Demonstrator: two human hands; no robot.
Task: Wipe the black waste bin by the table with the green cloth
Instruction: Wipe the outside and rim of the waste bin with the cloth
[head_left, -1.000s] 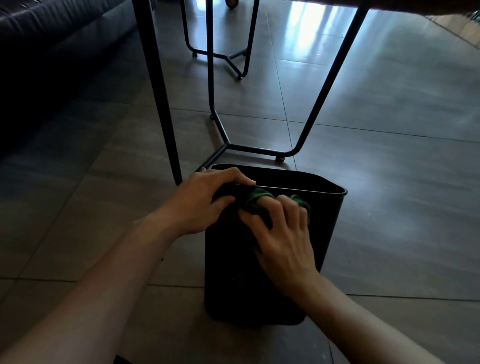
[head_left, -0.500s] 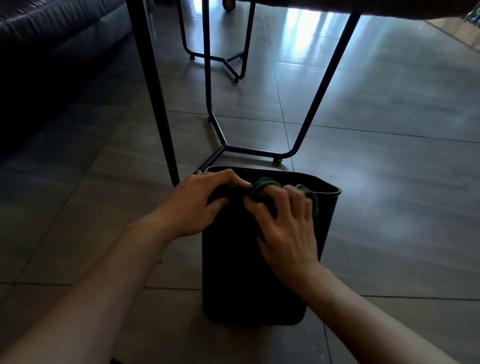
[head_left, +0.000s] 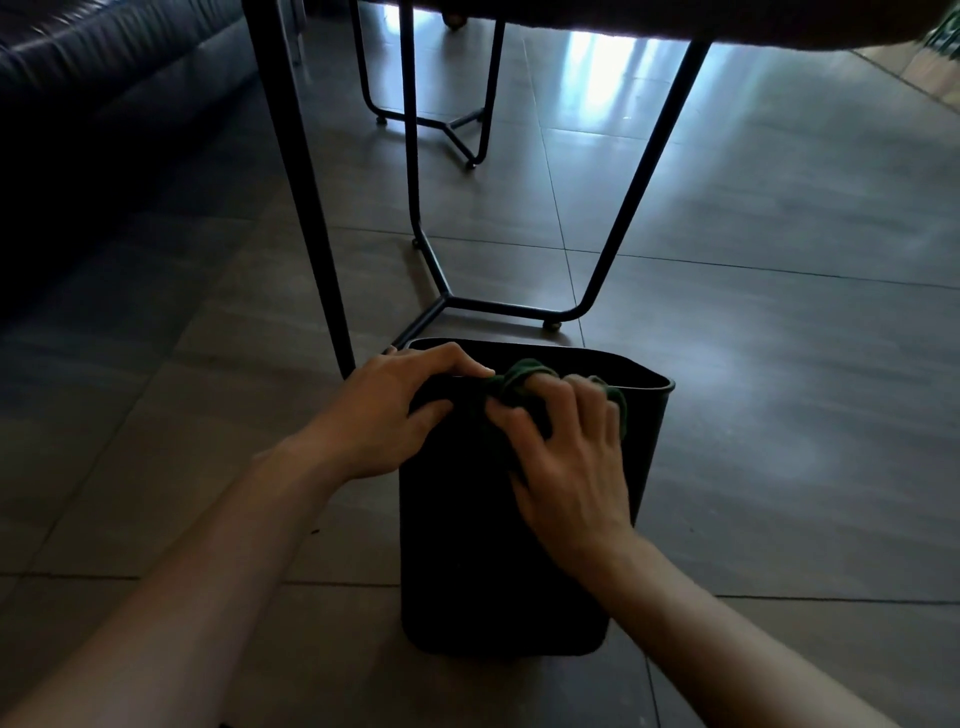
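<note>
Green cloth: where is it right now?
In the head view, the green cloth is bunched under the right hand on the black bin's near rim, beside the left hand.

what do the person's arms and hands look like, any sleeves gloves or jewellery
Both forearms are bare right up to the bottom edge of the picture, with no sleeves showing. The left hand and right hand wear no gloves. No rings, watch or bracelet show on the fingers or wrists, though the dim light could hide something small.
</note>
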